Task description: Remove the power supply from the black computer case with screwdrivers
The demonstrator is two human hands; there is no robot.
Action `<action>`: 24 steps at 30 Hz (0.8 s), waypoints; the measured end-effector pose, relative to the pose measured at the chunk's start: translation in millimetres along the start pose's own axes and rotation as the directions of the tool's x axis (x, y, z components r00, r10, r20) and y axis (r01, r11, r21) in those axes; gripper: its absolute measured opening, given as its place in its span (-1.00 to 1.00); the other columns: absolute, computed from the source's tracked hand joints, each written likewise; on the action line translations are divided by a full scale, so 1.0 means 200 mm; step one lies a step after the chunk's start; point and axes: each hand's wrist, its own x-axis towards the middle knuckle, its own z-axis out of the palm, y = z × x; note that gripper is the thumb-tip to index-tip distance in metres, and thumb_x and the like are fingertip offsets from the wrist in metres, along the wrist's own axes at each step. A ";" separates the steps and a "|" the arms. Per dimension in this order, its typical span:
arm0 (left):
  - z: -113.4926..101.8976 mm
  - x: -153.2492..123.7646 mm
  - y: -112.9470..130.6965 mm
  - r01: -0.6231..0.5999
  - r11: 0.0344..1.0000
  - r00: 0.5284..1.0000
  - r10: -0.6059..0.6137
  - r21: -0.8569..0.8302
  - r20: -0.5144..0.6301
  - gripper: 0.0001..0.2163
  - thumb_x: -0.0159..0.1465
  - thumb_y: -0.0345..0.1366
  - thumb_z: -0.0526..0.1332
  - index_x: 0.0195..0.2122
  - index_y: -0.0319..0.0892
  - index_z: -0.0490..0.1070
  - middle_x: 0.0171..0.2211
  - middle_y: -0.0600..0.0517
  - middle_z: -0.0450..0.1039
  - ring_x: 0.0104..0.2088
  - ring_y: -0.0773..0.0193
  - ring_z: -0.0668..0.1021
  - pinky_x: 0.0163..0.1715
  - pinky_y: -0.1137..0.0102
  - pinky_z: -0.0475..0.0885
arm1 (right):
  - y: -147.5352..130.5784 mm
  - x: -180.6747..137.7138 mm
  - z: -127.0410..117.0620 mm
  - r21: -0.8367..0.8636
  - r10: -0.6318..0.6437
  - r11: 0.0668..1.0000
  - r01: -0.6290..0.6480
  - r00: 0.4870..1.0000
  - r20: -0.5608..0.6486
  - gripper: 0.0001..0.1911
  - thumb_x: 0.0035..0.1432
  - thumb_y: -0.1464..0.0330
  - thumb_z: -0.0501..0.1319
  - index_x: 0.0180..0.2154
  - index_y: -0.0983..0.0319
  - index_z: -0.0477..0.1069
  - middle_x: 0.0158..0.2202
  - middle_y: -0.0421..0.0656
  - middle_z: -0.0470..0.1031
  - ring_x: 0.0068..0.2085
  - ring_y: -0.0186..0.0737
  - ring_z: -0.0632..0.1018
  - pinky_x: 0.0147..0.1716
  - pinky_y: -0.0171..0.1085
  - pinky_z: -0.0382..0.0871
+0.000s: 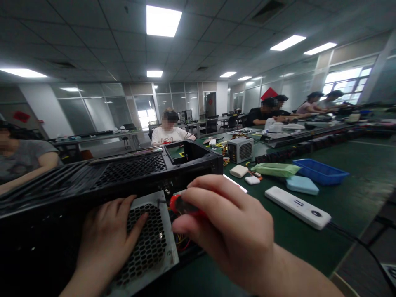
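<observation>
A black computer case (123, 173) lies on the green table in front of me. A silver power supply (148, 243) with a honeycomb grille sits at its near end. My left hand (107, 239) rests flat on that grille, fingers spread. My right hand (225, 227) is closed around a red-handled screwdriver (182, 205), whose metal tip points left at the power supply's upper edge.
On the green table (355, 194) to the right lie a white power strip (297, 207) with a black cable, a blue tray (320, 171), a green pouch (275, 169), small white boxes and a second power supply (240, 149). Several people sit at benches behind and to the left.
</observation>
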 end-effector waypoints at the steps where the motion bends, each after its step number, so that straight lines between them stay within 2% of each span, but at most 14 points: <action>1: 0.00 0.00 0.00 0.005 1.000 1.000 -0.005 -0.001 -0.009 -0.45 0.40 0.01 -0.05 0.16 -0.23 0.48 0.03 -0.27 0.56 0.06 -0.21 0.55 0.05 -0.07 0.41 | 0.00 0.01 -0.04 0.045 0.046 0.998 -0.049 0.996 0.071 -0.73 0.37 0.19 0.24 -0.23 0.27 0.52 -0.23 -0.12 0.59 -0.29 -0.36 0.62 -0.33 -0.46 0.53; 3: 0.00 0.00 0.02 0.028 1.000 0.999 -0.028 -0.008 -0.018 -0.44 0.40 0.03 -0.07 0.16 -0.23 0.49 0.04 -0.26 0.56 0.06 -0.19 0.55 0.06 -0.06 0.40 | -0.01 0.01 -0.12 0.103 0.102 0.986 -0.131 0.963 0.251 -0.80 0.30 0.30 0.30 -0.09 0.26 0.50 -0.08 -0.11 0.58 -0.17 -0.34 0.63 -0.27 -0.47 0.56; 5: -0.01 0.00 0.03 0.047 0.999 0.999 -0.048 -0.017 -0.022 -0.44 0.41 0.04 -0.07 0.15 -0.22 0.49 0.05 -0.25 0.56 0.06 -0.18 0.55 0.06 -0.06 0.40 | -0.03 0.01 -0.18 0.087 0.130 0.980 -0.177 0.911 0.390 -0.67 0.24 0.47 0.24 0.05 0.21 0.44 0.07 -0.11 0.55 -0.08 -0.32 0.64 -0.21 -0.46 0.58; 7: -0.01 0.00 0.04 0.054 0.998 0.998 -0.055 -0.024 -0.018 -0.43 0.40 0.05 -0.07 0.15 -0.22 0.49 0.05 -0.25 0.56 0.06 -0.19 0.54 0.06 -0.07 0.40 | -0.04 -0.01 -0.22 0.037 0.129 0.986 -0.162 0.886 0.445 -0.60 0.25 0.56 0.14 0.08 0.17 0.42 0.12 -0.13 0.54 -0.09 -0.31 0.66 -0.21 -0.42 0.60; 9: -0.02 0.00 0.05 0.059 0.998 0.998 -0.059 -0.029 -0.012 -0.43 0.39 0.04 -0.08 0.15 -0.22 0.50 0.04 -0.26 0.56 0.06 -0.19 0.54 0.06 -0.07 0.40 | -0.06 -0.02 -0.22 -0.006 0.120 0.991 -0.131 0.887 0.446 -0.72 0.31 0.51 0.16 0.01 0.18 0.45 0.02 -0.14 0.59 -0.20 -0.30 0.67 -0.31 -0.40 0.59; 11: -0.02 0.00 0.05 0.070 0.997 0.997 -0.070 -0.026 -0.013 -0.42 0.39 0.03 -0.09 0.15 -0.24 0.49 0.04 -0.27 0.56 0.06 -0.20 0.55 0.07 -0.07 0.39 | -0.07 -0.02 -0.18 -0.048 0.118 0.993 -0.107 0.907 0.404 -0.85 0.30 0.33 0.28 -0.11 0.22 0.48 -0.19 -0.17 0.62 -0.35 -0.29 0.64 -0.48 -0.39 0.51; 14: -0.02 0.00 0.02 0.062 0.998 0.998 -0.062 -0.016 0.022 -0.45 0.39 0.00 -0.07 0.16 -0.23 0.47 0.06 -0.27 0.55 0.07 -0.21 0.54 0.08 -0.09 0.40 | -0.06 -0.01 -0.07 -0.042 0.098 0.995 -0.091 0.971 0.220 -0.70 0.26 0.13 0.29 -0.30 0.26 0.47 -0.44 -0.20 0.54 -0.50 -0.30 0.55 -0.60 -0.36 0.40; 16: 0.00 0.00 -0.01 0.034 0.999 0.998 -0.033 -0.014 0.059 -0.49 0.39 -0.04 -0.04 0.17 -0.19 0.46 0.06 -0.26 0.55 0.09 -0.21 0.54 0.07 -0.09 0.41 | -0.05 -0.01 0.02 0.009 0.033 0.999 -0.034 0.999 0.033 -0.71 0.30 0.17 0.23 -0.30 0.28 0.47 -0.39 -0.12 0.57 -0.44 -0.27 0.58 -0.52 -0.35 0.47; 19: 0.02 0.00 -0.04 0.012 1.000 0.998 -0.012 -0.004 0.060 -0.53 0.39 -0.10 -0.04 0.17 -0.17 0.45 0.03 -0.25 0.56 0.08 -0.21 0.55 0.06 -0.08 0.42 | -0.01 -0.03 0.09 0.009 -0.096 0.995 0.099 0.985 -0.140 -0.70 0.37 0.24 0.18 -0.02 0.30 0.47 -0.09 0.05 0.62 -0.22 -0.18 0.67 -0.31 -0.32 0.61; 21: 0.02 0.00 -0.04 0.003 1.000 0.999 -0.004 0.010 0.040 -0.53 0.39 -0.11 -0.05 0.16 -0.20 0.45 0.01 -0.26 0.56 0.06 -0.21 0.56 0.04 -0.08 0.43 | 0.01 -0.04 0.10 -0.008 -0.119 0.993 0.119 0.986 -0.120 -0.65 0.38 0.27 0.19 0.12 0.26 0.43 -0.06 0.03 0.62 -0.17 -0.20 0.67 -0.24 -0.34 0.63; 24: 0.02 -0.01 -0.02 -0.010 1.000 1.000 0.010 0.024 0.005 -0.51 0.39 -0.08 -0.06 0.17 -0.20 0.45 0.05 -0.27 0.55 0.06 -0.19 0.56 0.04 -0.08 0.42 | 0.03 -0.01 0.07 -0.039 -0.046 0.998 0.047 0.999 0.021 -0.63 0.32 0.19 0.26 0.10 0.16 0.47 -0.14 -0.06 0.63 -0.21 -0.23 0.65 -0.29 -0.36 0.62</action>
